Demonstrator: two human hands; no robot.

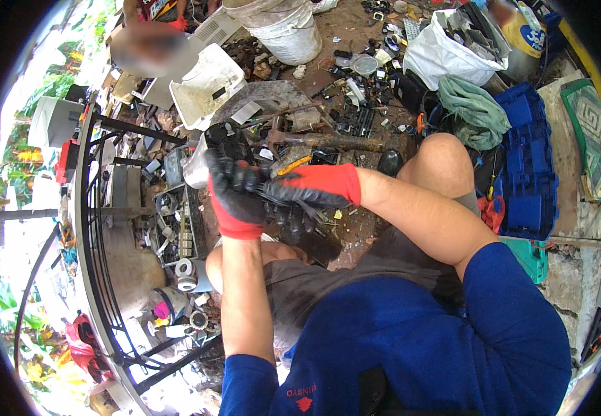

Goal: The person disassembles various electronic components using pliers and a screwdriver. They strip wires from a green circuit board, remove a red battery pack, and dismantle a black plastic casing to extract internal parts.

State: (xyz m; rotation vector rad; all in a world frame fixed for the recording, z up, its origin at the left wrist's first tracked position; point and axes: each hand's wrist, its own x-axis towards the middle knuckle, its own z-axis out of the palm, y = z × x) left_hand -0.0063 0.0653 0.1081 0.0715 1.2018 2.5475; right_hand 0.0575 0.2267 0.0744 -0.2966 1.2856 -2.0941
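Both hands wear red gloves with black palms and fingers, and they meet in front of my knees. My left hand (237,197) is closed, its fingers curled around something dark whose kind I cannot make out. Against it presses my right hand (311,188), also closed; what sits in its fingers is hidden. A yellow-orange handle (293,165) shows just beyond the right fingers, and whether it is gripped I cannot tell. Just beyond the left hand is a black round part (228,142) beside a silvery curved casing (195,163). A hammer (342,142) with a wooden handle lies past the hands.
A black metal rack (99,236) stands on the left. Ahead are a white bin (207,87), a dirty white bucket (290,35), a white sack (453,52) and scattered electronic scrap. At right lie a green cloth (474,111) and an opened blue case (529,163). Another person sits at far left.
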